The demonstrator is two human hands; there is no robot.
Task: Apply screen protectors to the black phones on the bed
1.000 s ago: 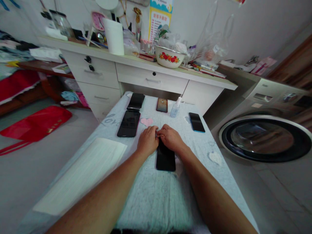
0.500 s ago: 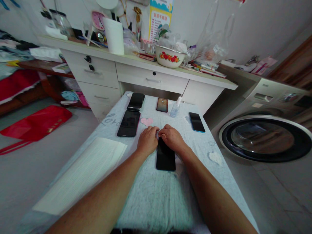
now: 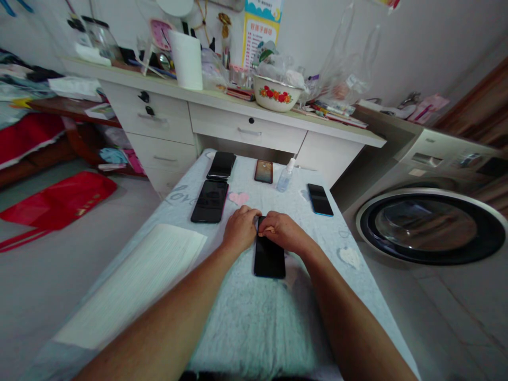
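The left hand (image 3: 241, 227) and right hand (image 3: 283, 230) are close together at the far end of a black phone (image 3: 270, 259), which lies flat, screen up, on the table (image 3: 246, 328) between the forearms. The left rests against the phone's far left corner; the right curls over its far part, fingers bent under. Whether either grips anything small cannot be told.

Some writing can be read. On the wall, a yellow-bordered poster (image 3: 261, 37) has a red Chinese heading that seems to begin 好孩子; its smaller lines are too fine. The tablecloth bears grey script (image 3: 178, 196), apparently "Love", near a pink heart (image 3: 238, 198). A red bag (image 3: 63, 203) on the floor carries pale lettering too small to make out, as is the badge on the washing machine (image 3: 432, 153) to the right.

The cloth is pale blue-grey and creased. On it lie a pink-edged phone (image 3: 209, 201), a dark device (image 3: 221, 165) just beyond it, a brown-faced phone (image 3: 264, 172) beside an upright clear spray bottle (image 3: 284, 179), a blue-edged phone (image 3: 320, 200) near the right edge, and a pale ribbed sheet (image 3: 135, 286) at left.

Behind stands a white drawer unit (image 3: 153, 114), topped by a white roll (image 3: 187, 61), a pink clock (image 3: 160, 34) and a flowered bowl (image 3: 278, 94).
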